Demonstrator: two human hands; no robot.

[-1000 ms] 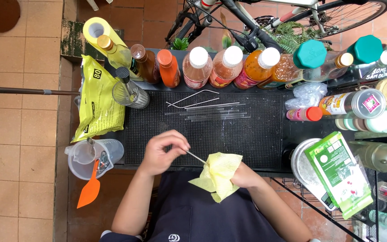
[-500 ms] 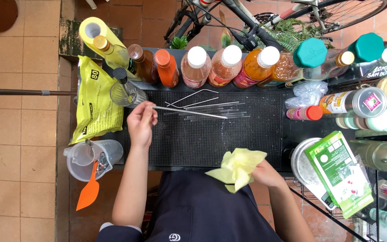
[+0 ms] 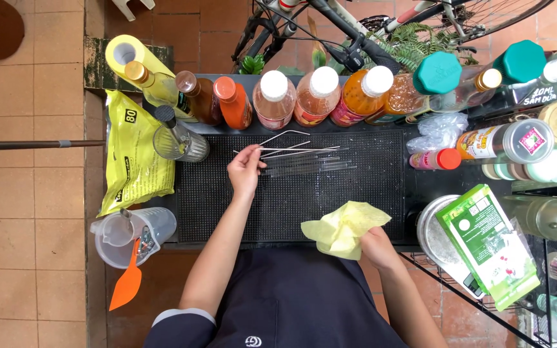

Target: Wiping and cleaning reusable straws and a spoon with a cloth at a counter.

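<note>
While the right hand [image 3: 376, 247] rests at the near edge of the black rubber mat [image 3: 291, 200], fingers closed around a crumpled yellow cloth [image 3: 342, 227], the left hand [image 3: 245, 171] has moved from beside that cloth a second ago to the row of metal straws [image 3: 291, 151] at the far side of the mat. Its fingertips are pinched on the left end of one straw, lying among clear straws [image 3: 311, 169]. Wiping has paused; one straw is being set down or exchanged. Syrup bottles [image 3: 291, 96] stand just behind.

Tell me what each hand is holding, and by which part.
Left hand pinches a metal straw at its left end; right hand grips a crumpled yellow cloth at its edge.
</note>
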